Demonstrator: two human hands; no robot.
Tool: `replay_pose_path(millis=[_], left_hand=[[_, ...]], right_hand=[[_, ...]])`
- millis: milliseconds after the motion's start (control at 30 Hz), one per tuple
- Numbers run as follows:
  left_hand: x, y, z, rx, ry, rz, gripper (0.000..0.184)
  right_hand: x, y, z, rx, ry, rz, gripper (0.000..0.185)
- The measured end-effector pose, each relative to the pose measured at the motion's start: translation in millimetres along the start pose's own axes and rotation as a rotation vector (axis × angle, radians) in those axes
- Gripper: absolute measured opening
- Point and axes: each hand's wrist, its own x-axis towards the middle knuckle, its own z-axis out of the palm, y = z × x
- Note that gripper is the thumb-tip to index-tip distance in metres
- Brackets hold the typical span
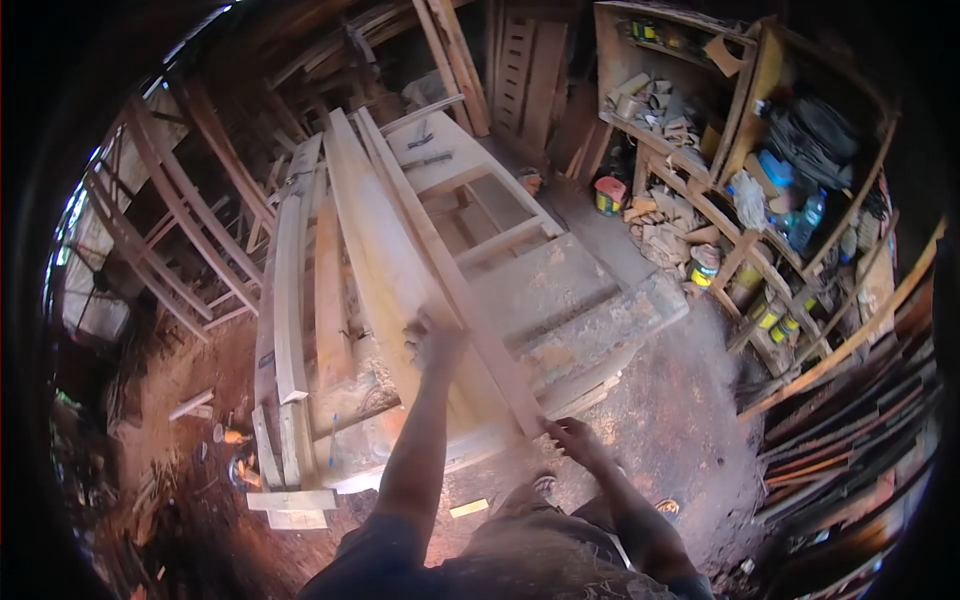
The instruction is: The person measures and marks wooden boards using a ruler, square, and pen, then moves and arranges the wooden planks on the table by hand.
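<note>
A long narrow plank (497,372) stretches from the far end of the workbench to its near edge, beside a wide pale board (385,260). My left hand (435,338) rests on the wide board, close against the narrow plank; its fingers look spread and slightly blurred. At the plank's near end, my right hand (575,440) has its fingers closed on the corner. A panelled wooden door (545,285) lies flat to the right of the plank, partly under it. Two dark hand tools (428,160) lie on the door's far part.
Long timbers (291,300) lie along the bench's left side. Curved wooden frames (175,205) lean at the left. Shelves (690,165) at the right hold offcuts, cans and bottles. A red bucket (609,195) stands on the floor. Stacked wood strips (840,460) fill the lower right.
</note>
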Motion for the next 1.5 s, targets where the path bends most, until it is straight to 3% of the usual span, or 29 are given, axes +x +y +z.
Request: replay_pose_path(millis=[100,200,300,367,433,467,533,600,633,700,733,800,867,900,933,967,1000,1100,1133,1233,1267,1333,1367,1400,1500], left_hand=[[13.6,-9.2,15.1,-0.021,0.044,0.033,0.117],[28.5,-14.4,24.8,0.022,0.094,0.092,0.1],[44.6,-25.9,14.6,-0.025,0.019,0.223,0.078],[44.4,-38.4,9.3,-0.148,-0.04,0.269,0.066],[49.9,-48.7,10.3,-0.219,-0.082,0.268,0.057],[70.6,-61.0,27.0,-0.107,-0.008,0.305,0.06],[75.9,-64.8,47.7,-0.003,0.014,0.318,0.068],[53.3,-59.8,58.9,-0.001,-0.092,0.272,0.076],[30.6,-47.1,61.3,-0.004,-0.007,0.178,0.077],[-15.8,-15.1,65.2,-0.009,0.17,0.0,0.078],[-8.1,-37.0,100.8,0.105,0.368,0.089,0.081],[-66.8,-8.0,99.8,0.035,0.391,0.309,0.06],[-92.7,-17.6,162.3,-0.365,0.113,0.45,0.044],[-108.6,-25.0,199.2,-0.494,-0.164,0.394,0.047],[-112.9,-21.9,213.1,-0.413,-0.477,0.343,0.053],[-140.8,-0.2,193.9,-0.751,-0.767,-0.031,0.057],[-147.8,2.2,200.7,-0.955,-0.895,-0.132,0.06],[-146.1,6.2,227.4,-1.201,-0.944,-0.13,0.06],[-143.8,4.2,238.2,-1.27,-0.919,0.022,0.059],[-150.7,4.7,232.5,-1.14,-0.631,-0.1,0.056],[-151.1,-9.2,231.8,-0.858,-0.387,0.07,0.054],[-151.4,-25.6,197.9,-0.359,-0.054,0.26,0.052],[-178.7,-4.0,146.2,-0.565,0.03,0.149,0.045],[-207.3,23.0,86.5,-0.393,0.059,0.18,0.036],[-213.6,51.5,57.8,-0.146,-0.007,0.099,0.034]], right_hand=[[41.2,10.3,5.1,0.341,-0.236,0.07,0.062],[62.9,-5.6,9.7,0.204,-0.322,0.034,0.052],[136.9,82.6,36.0,-0.428,-0.185,-0.879,0.045],[125.3,62.6,26.0,0.038,-0.304,-0.328,0.045],[117.2,51.7,-5.4,0.107,-0.285,-0.232,0.044],[103.8,33.9,-34.7,0.209,-0.241,-0.144,0.044],[96.3,23.4,-92.8,0.283,-0.145,-0.067,0.043],[128.4,57.1,-147.3,0.063,-0.11,-0.197,0.048],[91.8,18.5,-176.2,0.351,-0.19,-0.084,0.052],[89.6,8.8,-192.2,0.194,-0.228,-0.011,0.056],[89.6,9.3,-193.5,0.185,-0.222,-0.001,0.059],[92.2,8.5,-191.2,0.164,-0.212,0.01,0.064],[89.4,-3.2,-185.9,0.061,-0.152,0.029,0.068],[88.8,-7.9,-184.0,0.008,-0.124,0.037,0.07],[96.0,-8.7,-181.6,0.004,-0.118,0.072,0.075],[121.3,16.9,-176.8,-0.103,-0.046,-0.064,0.074],[160.3,62.5,-171.8,-0.208,0.024,-0.201,0.073],[154.2,45.3,-169.5,-0.426,0.063,-0.38,0.071],[147.2,42.5,-162.6,-0.515,0.051,-0.473,0.07],[145.0,49.2,-133.5,-0.751,0.019,-0.833,0.072],[141.2,48.3,-121.5,-0.779,-0.007,-0.92,0.076],[100.8,-3.0,-95.9,-0.582,-0.137,-0.856,0.083],[77.6,-13.3,-88.2,-0.457,-0.227,-0.805,0.08],[55.1,-22.4,-80.4,-0.332,-0.31,-0.746,0.077],[52.9,-22.5,-63.8,0.005,-0.604,-0.518,0.073]])
